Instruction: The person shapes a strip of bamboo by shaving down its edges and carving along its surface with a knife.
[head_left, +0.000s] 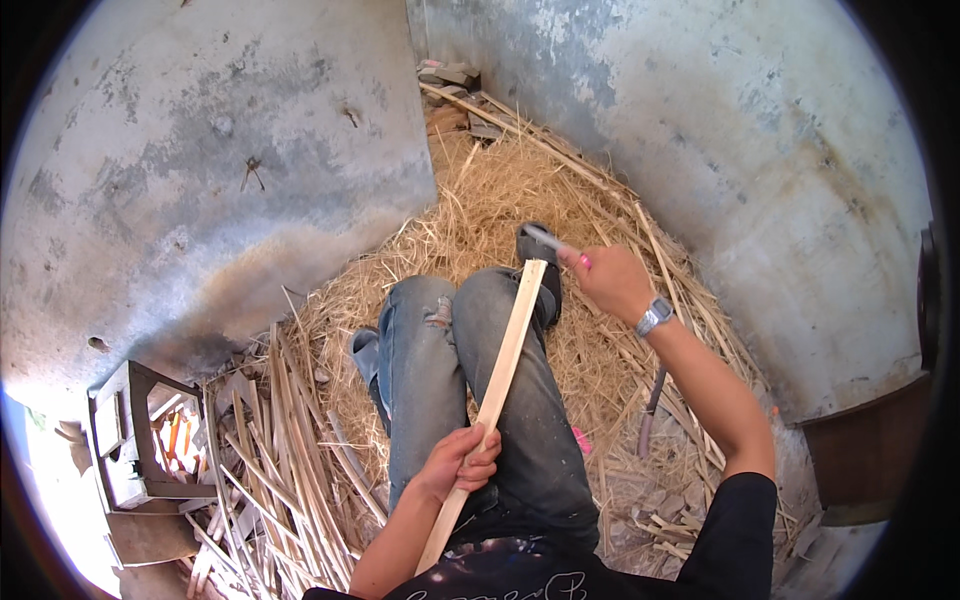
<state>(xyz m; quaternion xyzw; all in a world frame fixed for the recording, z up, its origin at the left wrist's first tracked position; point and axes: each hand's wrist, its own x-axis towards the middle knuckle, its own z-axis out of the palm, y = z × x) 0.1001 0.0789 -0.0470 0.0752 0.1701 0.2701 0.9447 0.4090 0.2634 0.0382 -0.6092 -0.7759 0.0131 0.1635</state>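
Strip [492,400] mid-frame: left hand [462,462] fingers wrapped round it; right hand [612,280] fist grips knife [548,240] at its top end, shaving barely begun.

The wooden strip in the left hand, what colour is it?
Pale tan, bare wood: the wooden strip, head view.

Bright daylight, blown-out glare at 8 o'clock; soft shadows; fisheye bends edges, black rim; blade [545,240] motion-blurred.
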